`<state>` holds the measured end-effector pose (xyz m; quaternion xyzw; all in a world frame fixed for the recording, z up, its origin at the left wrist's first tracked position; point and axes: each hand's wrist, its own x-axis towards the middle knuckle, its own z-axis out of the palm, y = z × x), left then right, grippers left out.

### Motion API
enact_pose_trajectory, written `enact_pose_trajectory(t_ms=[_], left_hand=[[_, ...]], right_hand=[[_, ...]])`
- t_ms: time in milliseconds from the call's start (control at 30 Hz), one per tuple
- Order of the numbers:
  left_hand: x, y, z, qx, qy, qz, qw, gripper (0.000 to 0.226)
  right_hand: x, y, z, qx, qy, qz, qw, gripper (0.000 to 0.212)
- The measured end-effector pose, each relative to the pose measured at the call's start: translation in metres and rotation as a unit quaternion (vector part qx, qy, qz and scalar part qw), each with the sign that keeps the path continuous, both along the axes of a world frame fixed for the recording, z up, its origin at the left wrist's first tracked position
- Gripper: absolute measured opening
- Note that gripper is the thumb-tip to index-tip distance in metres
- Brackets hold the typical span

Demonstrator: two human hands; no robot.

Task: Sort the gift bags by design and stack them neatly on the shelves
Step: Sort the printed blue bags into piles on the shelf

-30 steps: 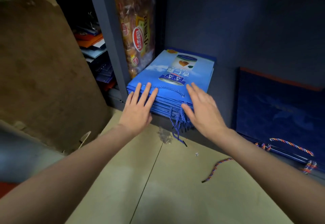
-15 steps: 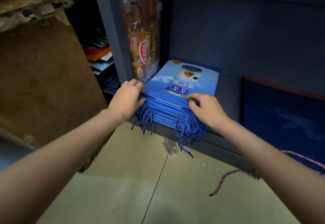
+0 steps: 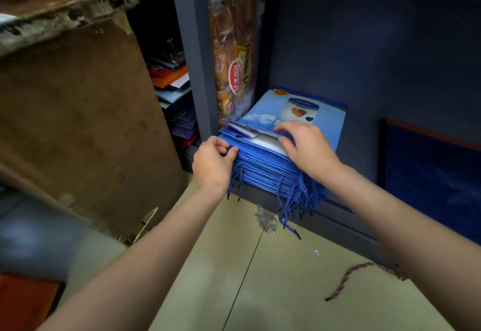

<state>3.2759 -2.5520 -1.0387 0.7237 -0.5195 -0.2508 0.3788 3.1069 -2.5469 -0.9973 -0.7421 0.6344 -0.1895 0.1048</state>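
On the bottom shelf (image 3: 325,216), the blue gift bag stack (image 3: 263,169) is gripped at its front-left corner by the left hand (image 3: 212,163); the top bag's mouth is pinched by the right hand (image 3: 307,148), w/ fingers curled. Cord handles (image 3: 296,198) are hung over the edge.

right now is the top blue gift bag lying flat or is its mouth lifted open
Lifted open at the near end. The top bag shows its pale inside where the right hand raises its edge; the left hand grips the stack's corner.

The light was dim, a pale tiled floor (image 3: 273,278) lay at six o'clock, a dark blue-grey shelf unit (image 3: 192,52) stood at twelve o'clock, and a worn brown cardboard panel (image 3: 78,122) leaned at nine o'clock.
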Motion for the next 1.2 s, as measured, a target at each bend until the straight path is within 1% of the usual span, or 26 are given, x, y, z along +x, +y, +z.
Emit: enact_pose_trajectory(t_ms=[133, 233, 300, 367, 400, 467, 533, 600, 700, 767, 833, 933, 1100, 1133, 1200], left_hand=[[-0.005, -0.003, 0.011, -0.063, -0.029, -0.016, 0.997, 0.017], [-0.019, -0.003, 0.022, -0.077, -0.032, -0.006, 0.996, 0.027], [-0.028, -0.004, 0.03, -0.092, -0.02, 0.023, 0.995, 0.027], [-0.034, -0.007, 0.033, -0.101, -0.028, 0.022, 0.994, 0.026], [-0.035, -0.01, 0.032, -0.086, -0.051, 0.01, 0.995, 0.029], [-0.038, -0.015, 0.028, -0.023, -0.117, -0.003, 0.993, 0.038], [-0.04, -0.02, 0.025, 0.024, -0.152, 0.015, 0.988, 0.041], [-0.043, -0.023, 0.024, 0.045, -0.124, 0.045, 0.99, 0.037], [-0.05, -0.029, 0.023, 0.058, -0.011, 0.08, 0.995, 0.026], [-0.056, -0.029, 0.022, 0.048, 0.042, 0.083, 0.994, 0.021], [-0.058, -0.028, 0.022, 0.036, 0.047, 0.076, 0.995, 0.02], [-0.053, -0.025, 0.02, 0.03, 0.016, 0.06, 0.998, 0.019], [-0.042, -0.021, 0.015, 0.035, -0.018, 0.018, 0.999, 0.013], [-0.04, -0.021, 0.015, 0.036, -0.015, 0.012, 0.999, 0.011], [-0.037, -0.023, 0.016, 0.048, 0.033, 0.002, 0.998, 0.011]], right_hand=[[-0.003, -0.009, 0.004, 0.007, 0.002, 0.016, 1.0, 0.036], [-0.002, -0.011, 0.003, 0.001, -0.015, 0.009, 1.0, 0.037], [-0.002, -0.012, 0.002, -0.009, -0.029, -0.003, 1.0, 0.036], [-0.003, -0.013, 0.0, -0.008, -0.032, 0.0, 0.999, 0.036], [-0.004, -0.013, -0.001, -0.005, -0.027, 0.005, 1.0, 0.036], [-0.003, -0.011, -0.003, 0.002, -0.024, 0.01, 1.0, 0.036], [-0.001, -0.007, -0.008, 0.004, -0.032, 0.01, 0.999, 0.035], [0.002, -0.003, -0.013, -0.001, -0.047, 0.005, 0.999, 0.036], [0.004, 0.004, -0.02, -0.021, -0.06, 0.007, 0.998, 0.038], [0.002, 0.007, -0.023, -0.037, -0.065, 0.006, 0.997, 0.038], [0.0, 0.008, -0.026, -0.052, -0.08, 0.001, 0.995, 0.038], [-0.001, 0.01, -0.028, -0.067, -0.103, -0.008, 0.992, 0.035], [0.0, 0.006, -0.024, -0.085, -0.155, -0.065, 0.982, 0.045], [0.0, 0.005, -0.023, -0.088, -0.161, -0.069, 0.981, 0.045], [0.0, 0.004, -0.021, -0.088, -0.164, -0.071, 0.98, 0.044]])
